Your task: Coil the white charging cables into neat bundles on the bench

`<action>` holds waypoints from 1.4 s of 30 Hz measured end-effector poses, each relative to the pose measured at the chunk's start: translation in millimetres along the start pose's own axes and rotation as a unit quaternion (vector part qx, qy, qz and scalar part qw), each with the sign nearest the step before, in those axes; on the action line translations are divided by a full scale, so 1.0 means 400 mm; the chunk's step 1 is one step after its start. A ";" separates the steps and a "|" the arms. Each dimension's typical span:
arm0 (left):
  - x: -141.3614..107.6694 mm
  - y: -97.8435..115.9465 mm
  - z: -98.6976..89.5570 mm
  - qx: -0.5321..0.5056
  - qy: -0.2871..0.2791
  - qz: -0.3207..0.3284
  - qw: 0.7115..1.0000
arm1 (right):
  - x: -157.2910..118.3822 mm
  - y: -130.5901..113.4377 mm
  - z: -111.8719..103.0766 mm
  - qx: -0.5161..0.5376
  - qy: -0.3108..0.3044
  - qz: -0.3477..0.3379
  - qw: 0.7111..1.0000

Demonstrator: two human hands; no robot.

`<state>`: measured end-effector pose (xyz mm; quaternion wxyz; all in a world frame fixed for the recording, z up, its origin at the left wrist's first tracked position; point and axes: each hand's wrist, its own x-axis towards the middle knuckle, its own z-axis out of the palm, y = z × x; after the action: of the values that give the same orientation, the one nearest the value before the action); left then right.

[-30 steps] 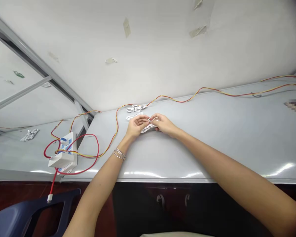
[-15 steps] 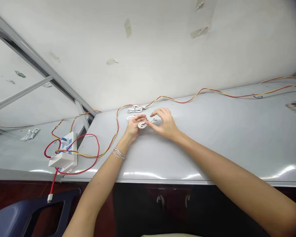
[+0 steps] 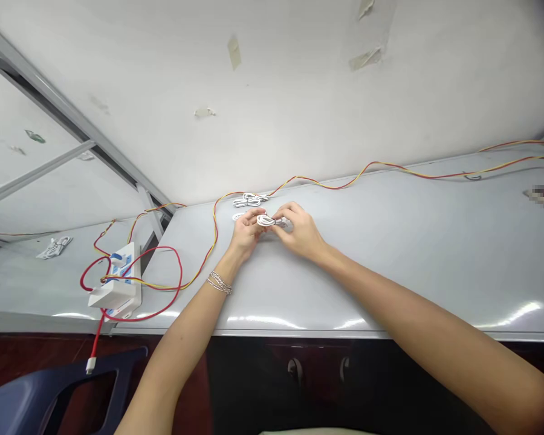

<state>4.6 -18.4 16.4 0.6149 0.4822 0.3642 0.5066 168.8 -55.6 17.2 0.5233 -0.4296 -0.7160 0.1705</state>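
Between my two hands is a small coiled white cable (image 3: 266,221) with a dark tie round its middle. My left hand (image 3: 245,234) pinches the coil's left end, fingers closed on it. On the right end, my right hand (image 3: 299,231) grips the same bundle between thumb and fingers. Behind them a tied white cable bundle (image 3: 248,201) lies near the wall. Part of another white cable (image 3: 238,216) shows beside my left fingertips, the rest hidden by the hand.
A white power strip (image 3: 129,266) with a plugged adapter and looping red cable is at left. Red and yellow wires (image 3: 367,169) run along the wall. Another white bundle (image 3: 57,248) lies far left. A blue chair (image 3: 27,393) stands below the grey table (image 3: 390,272).
The coiled cable has been raised slightly and turned, so its dark tie now shows. My right thumb and fingers have closed on its right end, where they were apart before.
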 end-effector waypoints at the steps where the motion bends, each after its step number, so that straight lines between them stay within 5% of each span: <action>1: 0.000 0.000 0.000 0.005 -0.002 0.004 1.000 | 0.000 -0.001 0.001 0.000 -0.001 0.015 1.000; 9: -0.004 0.009 0.003 0.008 0.005 -0.001 1.000 | -0.002 -0.028 -0.015 0.080 -0.017 0.127 0.988; 23: 0.001 0.012 -0.006 -0.002 0.024 -0.007 1.000 | -0.004 0.017 -0.001 0.060 -0.071 0.033 0.995; 33: -0.001 0.011 -0.001 -0.014 0.028 -0.004 0.999 | -0.002 0.017 0.002 -0.013 -0.061 0.059 0.996; 42: -0.001 0.005 -0.003 0.013 0.030 0.013 0.999 | 0.000 0.014 0.012 0.061 -0.072 0.117 0.989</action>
<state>2.8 -18.6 18.0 0.5904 0.4796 0.3827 0.5243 166.8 -51.5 11.5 0.4725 -0.4639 -0.6848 0.3043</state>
